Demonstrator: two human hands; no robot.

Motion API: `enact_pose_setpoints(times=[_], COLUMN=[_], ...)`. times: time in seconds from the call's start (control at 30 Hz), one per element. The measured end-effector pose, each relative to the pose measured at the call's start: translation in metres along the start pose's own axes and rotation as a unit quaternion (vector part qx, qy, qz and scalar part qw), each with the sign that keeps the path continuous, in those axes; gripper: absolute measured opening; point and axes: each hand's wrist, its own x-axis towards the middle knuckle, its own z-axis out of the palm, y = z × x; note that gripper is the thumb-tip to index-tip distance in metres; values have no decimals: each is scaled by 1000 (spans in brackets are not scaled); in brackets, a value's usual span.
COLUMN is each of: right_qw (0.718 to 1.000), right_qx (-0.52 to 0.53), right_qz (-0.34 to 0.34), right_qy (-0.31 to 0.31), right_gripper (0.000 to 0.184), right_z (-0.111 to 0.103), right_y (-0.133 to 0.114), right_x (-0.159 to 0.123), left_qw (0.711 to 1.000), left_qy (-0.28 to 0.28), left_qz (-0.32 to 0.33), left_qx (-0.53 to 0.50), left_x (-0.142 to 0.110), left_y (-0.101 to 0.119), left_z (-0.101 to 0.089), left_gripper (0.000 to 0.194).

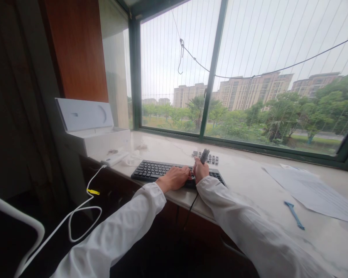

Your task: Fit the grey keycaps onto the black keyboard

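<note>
**Black keyboard worked with a small tool at a window ledge**

Black plastic is what the keyboard point(174, 172) is made of; it lies flat at the middle of the frame, near the front edge of a pale stone ledge point(249, 185). It is judged light and stiff, with keys that may come loose if pried, so it is best steadied by pressing on the frame or taken at its two short ends. The left hand point(175, 178) is laid palm down over the keys, fingers loosely curled and pressing, with nothing grasped. The right hand point(201, 172) is clenched around a dark tool point(204, 155), held upright with its tip above the fist; what kind of tool it is cannot be told. Just behind the hands, a row of loose keycaps point(208, 157) is set out on the ledge. A dark cable is seen dropping from the keyboard over the ledge's edge.

The ledge looks smooth, hard and probably slippery. At the left of the frame an open white box point(93, 131) is placed, with a white charger point(114, 158) beside it and its white cable point(75, 216) trailing down to the lower left. At the right, paper sheets point(313, 193) and a small blue tool point(294, 215) are laid. Behind, a green-framed window point(211, 69) with thin wires is seen, and trees and apartment blocks beyond under a grey sky.
</note>
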Motion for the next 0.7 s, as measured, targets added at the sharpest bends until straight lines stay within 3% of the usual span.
enact_pose_setpoints(times=[0.3, 0.47, 0.7], right_qw=[972, 963, 969], right_qx=[-175, -209, -204], right_qz=[-136, -154, -140], right_qy=[-73, -67, -13], right_gripper=[47, 48, 49], right_z=[-8, -8, -8], right_y=[1, -3, -6], right_x=[-11, -14, -16], left_qw=[997, 996, 995], left_qy=[11, -5, -1], left_qz=[-15, -32, 23], left_qx=[-78, -82, -98], left_x=[0, 10, 15], left_y=[-12, -22, -27], left_z=[-7, -8, -11], left_gripper=[26, 27, 26])
